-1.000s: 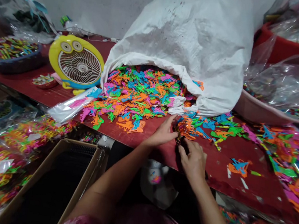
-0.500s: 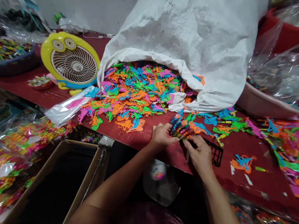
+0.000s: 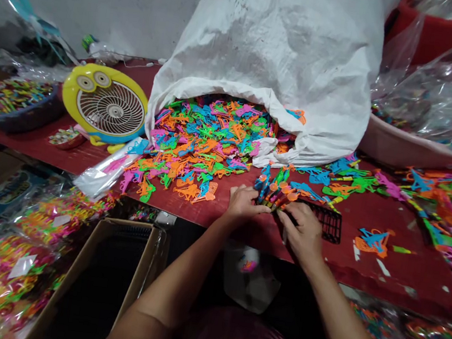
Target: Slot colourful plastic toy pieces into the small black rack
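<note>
Since the earlier frame, the bunch of plastic shapes has come up off the worktop and now stands fanned between the hands. The left hand is curled against its base, and the right hand is closed on its lower end (exact grip partly hidden). A black grid lies just beside the right hand. The white sack spills loose shapes behind.
</note>
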`<state>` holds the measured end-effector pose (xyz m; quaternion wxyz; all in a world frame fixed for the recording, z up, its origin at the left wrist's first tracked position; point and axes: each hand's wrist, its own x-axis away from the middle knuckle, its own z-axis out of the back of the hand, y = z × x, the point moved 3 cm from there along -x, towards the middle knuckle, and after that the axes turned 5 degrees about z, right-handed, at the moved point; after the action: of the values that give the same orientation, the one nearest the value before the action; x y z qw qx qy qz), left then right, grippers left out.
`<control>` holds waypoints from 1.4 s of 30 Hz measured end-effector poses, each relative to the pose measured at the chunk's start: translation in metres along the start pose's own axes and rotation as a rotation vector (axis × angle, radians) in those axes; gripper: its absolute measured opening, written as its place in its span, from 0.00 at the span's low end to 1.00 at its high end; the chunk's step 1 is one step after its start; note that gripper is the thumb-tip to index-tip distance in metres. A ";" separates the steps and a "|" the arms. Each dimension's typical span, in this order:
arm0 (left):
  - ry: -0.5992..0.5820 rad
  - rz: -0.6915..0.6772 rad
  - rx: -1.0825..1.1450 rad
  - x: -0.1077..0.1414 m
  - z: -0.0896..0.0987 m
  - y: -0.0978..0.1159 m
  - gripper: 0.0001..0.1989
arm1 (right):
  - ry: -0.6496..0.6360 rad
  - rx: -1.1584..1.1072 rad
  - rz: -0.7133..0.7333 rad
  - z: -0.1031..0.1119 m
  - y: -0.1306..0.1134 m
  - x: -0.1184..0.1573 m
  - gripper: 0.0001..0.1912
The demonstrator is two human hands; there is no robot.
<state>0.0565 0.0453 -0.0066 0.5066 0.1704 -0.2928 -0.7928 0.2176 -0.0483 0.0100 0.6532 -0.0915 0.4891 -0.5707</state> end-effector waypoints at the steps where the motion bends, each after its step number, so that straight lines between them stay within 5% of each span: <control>1: 0.002 -0.004 -0.006 0.000 0.000 0.000 0.16 | 0.005 -0.016 -0.021 0.000 0.001 0.000 0.10; 14: -0.024 0.008 -0.103 -0.002 -0.001 0.005 0.18 | 0.092 -0.094 -0.147 -0.002 0.009 0.001 0.10; 20: -0.012 0.056 -0.139 -0.003 -0.005 0.004 0.22 | -0.067 0.088 -0.057 0.002 0.002 -0.009 0.08; 34: -0.023 0.011 -0.108 -0.001 -0.007 0.006 0.20 | -0.230 -0.418 -0.568 0.003 0.018 -0.028 0.11; 39: 0.008 -0.012 -0.090 0.000 -0.006 0.006 0.19 | -0.149 -0.307 -0.422 0.007 0.009 -0.026 0.08; 42: -0.002 -0.007 -0.089 0.001 -0.006 0.009 0.19 | -0.168 -0.427 -0.553 0.003 0.012 -0.022 0.10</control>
<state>0.0654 0.0398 -0.0055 0.5108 0.1476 -0.2572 -0.8069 0.2307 -0.0277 0.0150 0.4781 -0.4014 0.4986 -0.6014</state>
